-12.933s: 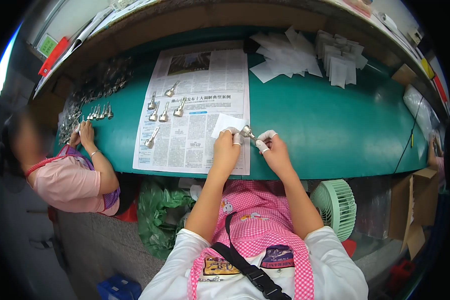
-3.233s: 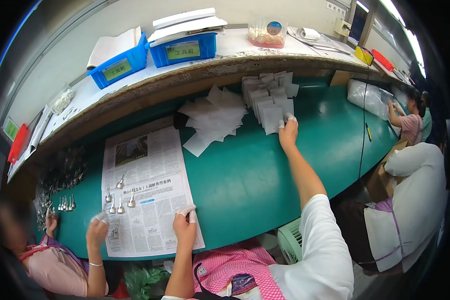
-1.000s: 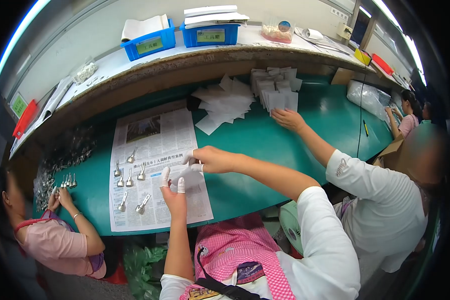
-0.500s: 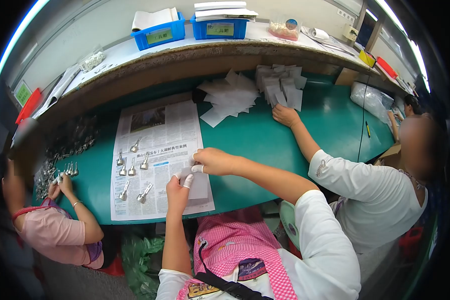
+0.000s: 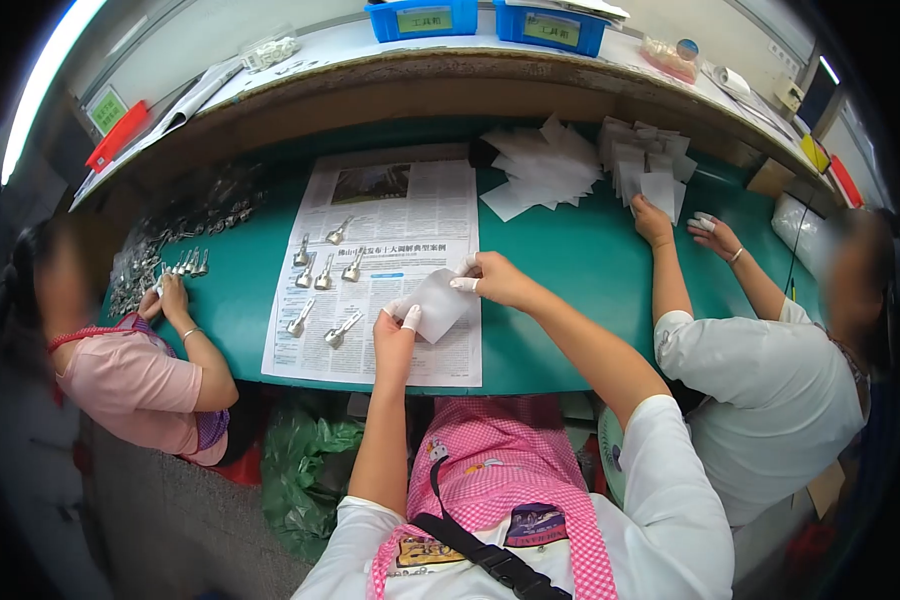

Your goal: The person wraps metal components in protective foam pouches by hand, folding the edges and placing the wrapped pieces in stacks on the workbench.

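Note:
Between my two hands I hold a small translucent white bag (image 5: 437, 305) above the right part of a newspaper sheet (image 5: 400, 345). My left hand (image 5: 394, 338) pinches its left edge, and my right hand (image 5: 497, 280) grips its upper right corner. White covers are on some fingertips of both hands. Left of the bag, several silver metal parts (image 5: 324, 272) lie apart on the newspaper, each with a wide round end and a narrow shank. Whether anything is inside the bag I cannot tell.
A loose pile of white bags (image 5: 545, 165) lies at the back, with stacked ones (image 5: 660, 190) near a co-worker's hand (image 5: 652, 220) on the right. At left, another co-worker's hands (image 5: 165, 298) are among metal parts (image 5: 135, 275). A shelf edge (image 5: 390, 75) runs behind.
The bag has been raised and turned toward me, now stretched between both hands. The view has shifted left. The right co-worker's second hand has come into sight over the table.

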The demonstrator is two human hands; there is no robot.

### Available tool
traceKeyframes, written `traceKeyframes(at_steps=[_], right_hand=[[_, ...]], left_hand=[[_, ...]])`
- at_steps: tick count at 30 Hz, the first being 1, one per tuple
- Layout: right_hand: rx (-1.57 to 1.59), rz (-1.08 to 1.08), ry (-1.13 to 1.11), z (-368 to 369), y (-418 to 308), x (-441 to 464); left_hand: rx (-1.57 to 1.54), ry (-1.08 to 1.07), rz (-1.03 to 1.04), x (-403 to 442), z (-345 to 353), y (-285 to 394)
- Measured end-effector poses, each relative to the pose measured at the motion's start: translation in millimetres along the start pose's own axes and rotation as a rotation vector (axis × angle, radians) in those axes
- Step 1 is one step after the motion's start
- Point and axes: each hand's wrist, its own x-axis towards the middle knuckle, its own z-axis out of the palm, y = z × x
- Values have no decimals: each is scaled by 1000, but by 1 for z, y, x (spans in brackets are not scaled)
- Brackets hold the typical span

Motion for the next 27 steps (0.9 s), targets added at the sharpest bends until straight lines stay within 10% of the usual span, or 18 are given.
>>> traceKeyframes(at_steps=[9, 13, 27], right_hand=[[103, 165, -68, 6, 8, -1], [195, 179, 31, 26, 15, 2], [336, 238, 132, 59, 18, -9]], left_hand=[[556, 179, 231, 13, -11, -2], [1029, 350, 855, -1, 8, 14], [686, 31, 299, -4, 23, -12]])
